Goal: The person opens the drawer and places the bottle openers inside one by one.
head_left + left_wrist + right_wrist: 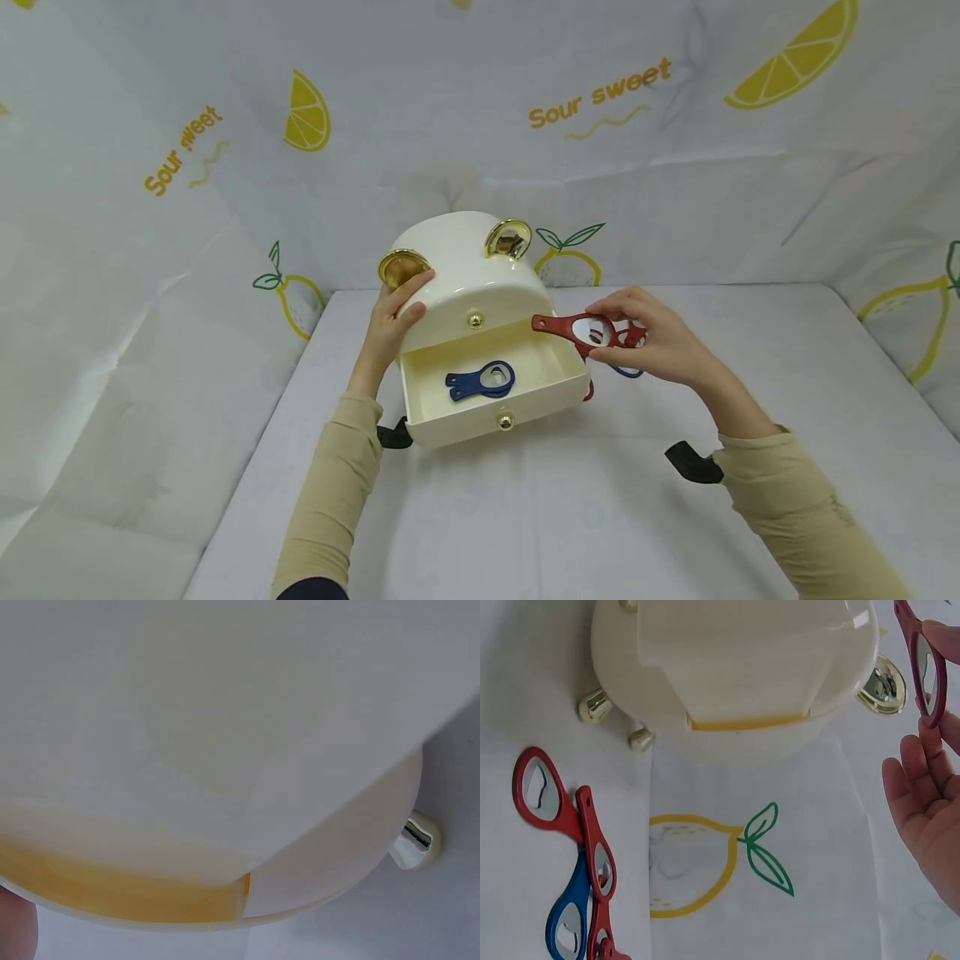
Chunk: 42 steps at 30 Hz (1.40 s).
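Observation:
A cream drawer box (465, 250) with gold ears stands tilted in the head view, its lower drawer (457, 432) pulled out. Inside the drawer lie overlapping blue bottle openers (467, 383). My left hand (385, 329) grips the box's left side, thumb toward the front and fingers by the left ear (402, 265). With thumb and fingertips, my right hand (663, 343) pinches a red bottle opener (557, 325) at the drawer's right, its handle pointing left. The left wrist view shows mostly the box's pale surface (225, 712), and part of a finger (16, 926).
Beside the box, on the white-covered table (525, 533), several bottle openers lie in a pile, among them a red one (564, 819) and a blue one (571, 891). A lemon-printed cloth (420, 100) hangs behind. Dark wrist-mount pieces (693, 463) stick out near the sleeves.

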Each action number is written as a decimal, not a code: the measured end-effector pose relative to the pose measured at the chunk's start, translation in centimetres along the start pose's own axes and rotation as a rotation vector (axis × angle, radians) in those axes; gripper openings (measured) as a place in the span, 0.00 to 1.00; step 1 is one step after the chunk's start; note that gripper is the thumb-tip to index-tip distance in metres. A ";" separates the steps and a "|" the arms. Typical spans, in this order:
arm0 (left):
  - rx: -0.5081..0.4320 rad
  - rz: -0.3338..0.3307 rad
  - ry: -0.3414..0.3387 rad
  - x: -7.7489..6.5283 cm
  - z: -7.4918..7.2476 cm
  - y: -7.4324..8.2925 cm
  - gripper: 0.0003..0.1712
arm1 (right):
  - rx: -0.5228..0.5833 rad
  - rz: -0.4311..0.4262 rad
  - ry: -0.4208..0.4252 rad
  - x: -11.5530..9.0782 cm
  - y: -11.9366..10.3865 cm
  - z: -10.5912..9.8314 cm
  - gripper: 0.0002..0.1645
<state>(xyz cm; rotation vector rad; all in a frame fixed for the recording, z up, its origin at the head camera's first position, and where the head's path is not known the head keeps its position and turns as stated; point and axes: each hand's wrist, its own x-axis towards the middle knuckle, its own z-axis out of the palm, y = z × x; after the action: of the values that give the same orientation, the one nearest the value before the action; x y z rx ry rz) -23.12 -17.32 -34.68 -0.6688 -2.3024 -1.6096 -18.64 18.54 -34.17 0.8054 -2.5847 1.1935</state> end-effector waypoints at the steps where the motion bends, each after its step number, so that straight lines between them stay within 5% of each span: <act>1: 0.002 -0.001 0.002 0.0 0.0 0.0 0.52 | 0.019 -0.002 -0.008 0.2 -0.3 0.2 0.28; 17: 0.001 0.014 0.008 0.0 -0.1 0.3 0.50 | 0.063 -0.035 -0.126 2.9 -2.9 4.0 0.28; 28: -0.015 -0.030 0.001 -0.2 0.0 0.3 0.38 | 0.072 -0.029 -0.233 4.7 -4.3 6.9 0.27; 35: -0.013 -0.014 0.010 -0.2 0.1 0.4 0.45 | 0.062 0.001 -0.293 5.3 -4.4 7.9 0.25; 42: -0.014 -0.015 0.008 -0.2 0.0 0.1 0.43 | -0.026 0.051 -0.384 5.7 -4.4 8.3 0.26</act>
<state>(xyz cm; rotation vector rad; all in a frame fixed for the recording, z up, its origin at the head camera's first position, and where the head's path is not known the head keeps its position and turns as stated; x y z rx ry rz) -22.94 -17.33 -34.71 -0.6485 -2.2975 -1.6329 -20.55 7.76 -34.66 1.0601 -2.9309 1.1063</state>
